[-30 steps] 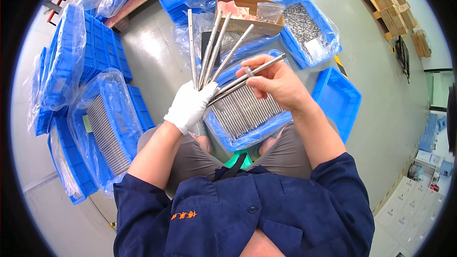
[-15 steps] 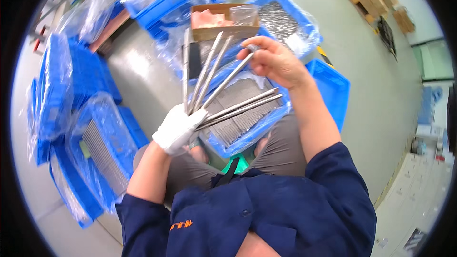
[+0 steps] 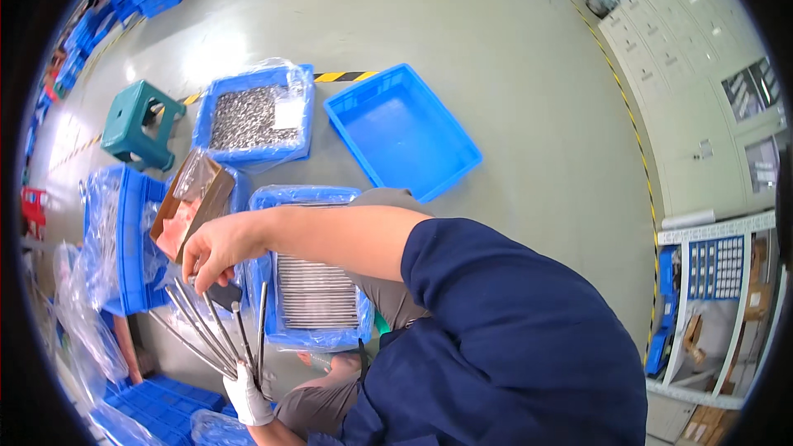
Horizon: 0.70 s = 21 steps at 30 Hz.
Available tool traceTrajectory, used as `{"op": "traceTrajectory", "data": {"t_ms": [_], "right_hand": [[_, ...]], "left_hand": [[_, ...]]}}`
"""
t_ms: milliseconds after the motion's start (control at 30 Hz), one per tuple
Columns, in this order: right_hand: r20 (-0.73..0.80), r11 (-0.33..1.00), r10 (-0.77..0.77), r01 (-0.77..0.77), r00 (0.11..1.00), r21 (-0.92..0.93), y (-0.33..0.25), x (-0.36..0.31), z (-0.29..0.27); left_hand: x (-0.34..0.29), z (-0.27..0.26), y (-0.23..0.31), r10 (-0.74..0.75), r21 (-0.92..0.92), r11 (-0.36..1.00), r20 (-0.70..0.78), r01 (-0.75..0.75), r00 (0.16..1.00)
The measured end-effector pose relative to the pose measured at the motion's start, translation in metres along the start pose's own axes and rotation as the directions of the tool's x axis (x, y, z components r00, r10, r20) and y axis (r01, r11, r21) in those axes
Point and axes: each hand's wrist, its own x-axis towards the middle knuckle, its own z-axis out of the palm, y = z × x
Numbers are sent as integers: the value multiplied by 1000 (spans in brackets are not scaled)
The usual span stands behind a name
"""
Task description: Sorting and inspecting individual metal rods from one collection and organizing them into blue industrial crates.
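My left hand (image 3: 248, 396), in a white glove, is closed around the lower ends of several thin metal rods (image 3: 216, 332). The rods fan out upward from its grip. One rod has a wider, rounded tip. My bare right hand (image 3: 221, 246) reaches across to the left, its thumb and fingers pinched together at the top end of a rod. Whatever lies between those fingertips is mostly hidden. Below my right forearm, a blue bin lined with plastic (image 3: 363, 332) holds a stack of metal rods (image 3: 318, 293) lying side by side.
Beyond sit a bin of small metal parts (image 3: 244, 116), an empty blue bin (image 3: 405, 128) and a green stool (image 3: 136, 124). An open cardboard box (image 3: 216, 198) with pink material lies near my right hand. Blue crates (image 3: 157, 409) are at lower left; cabinets (image 3: 702, 144) line the right.
The view has turned to the right, so hands and bins now appear farther left. My left hand still holds the fanned rods, and my right fingers stay pinched at the rod tips.
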Motion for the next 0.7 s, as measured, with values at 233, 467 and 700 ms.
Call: {"op": "traceTrajectory", "data": {"t_ms": [233,467,700], "right_hand": [[-74,999,-44,44,996,-3,-5,-7,-10],[-120,996,-77,82,990,43,-6,-25,-40],[-144,988,-144,149,979,27,-23,-65,-54]], "left_hand": [[4,23,26,-83,19,996,67,82,994],[17,61,29,-47,50,998,258,35,965],[10,88,57,-33,162,987,313,-19,949]]}}
